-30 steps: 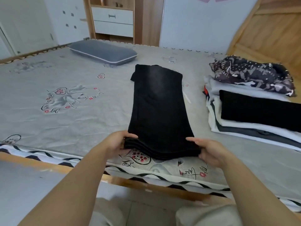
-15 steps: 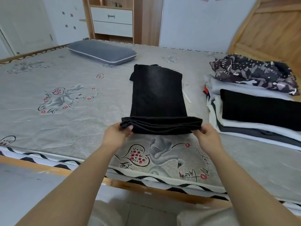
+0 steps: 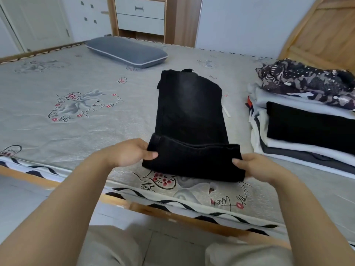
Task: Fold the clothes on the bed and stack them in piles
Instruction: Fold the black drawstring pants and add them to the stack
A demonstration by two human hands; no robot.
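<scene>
Left hand [image 3: 127, 152] and right hand [image 3: 257, 167] pinch the near end of black trousers [image 3: 190, 112], raised off the bed [image 3: 76, 131]. Folded pile [image 3: 307, 131] sits right.

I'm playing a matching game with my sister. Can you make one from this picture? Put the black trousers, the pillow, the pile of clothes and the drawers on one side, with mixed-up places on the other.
Things:
1. black trousers
2. grey pillow
3. pile of folded clothes
4. white drawers

Places:
A. far side of the bed
B. against the wall beyond the bed
C. gripped by both hands
D. right side of the bed

Pairs: 1-C, 2-A, 3-D, 4-B
</scene>
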